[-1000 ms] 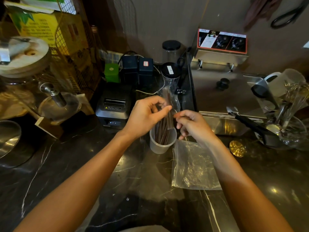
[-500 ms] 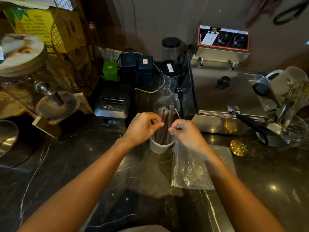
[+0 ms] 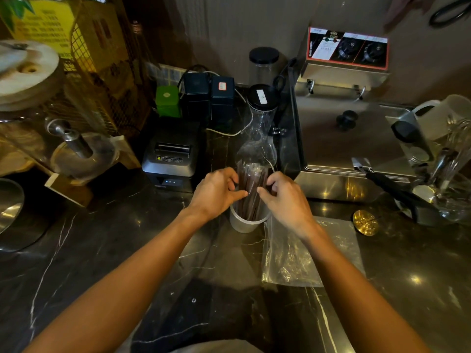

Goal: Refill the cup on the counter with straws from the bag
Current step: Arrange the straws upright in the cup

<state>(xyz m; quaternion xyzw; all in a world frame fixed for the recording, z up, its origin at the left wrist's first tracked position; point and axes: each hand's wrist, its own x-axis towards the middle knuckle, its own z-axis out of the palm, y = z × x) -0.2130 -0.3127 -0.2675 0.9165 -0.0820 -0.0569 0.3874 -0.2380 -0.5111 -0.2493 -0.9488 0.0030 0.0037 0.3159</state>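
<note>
A translucent plastic cup (image 3: 245,223) stands on the dark marble counter (image 3: 107,250). A bunch of dark brown wrapped straws (image 3: 251,189) stands upright in it. My left hand (image 3: 216,192) is on the left of the bunch, and my right hand (image 3: 286,200) on the right, thumbs and fingers closed around the straws just above the cup's rim. A clear plastic bag (image 3: 300,258) lies flat on the counter right of the cup, partly under my right forearm; it looks empty.
Behind the cup stands a glass carafe (image 3: 257,138) with a black lid. A receipt printer (image 3: 173,156) sits to the left, a steel fryer (image 3: 349,149) to the right. Utensils in a glass holder (image 3: 451,174) and a small gold disc (image 3: 365,222) lie far right.
Both hands have come down together, and the bunch of straws has sunk deeper into the cup. The hands have closed in on the bunch from each side.
</note>
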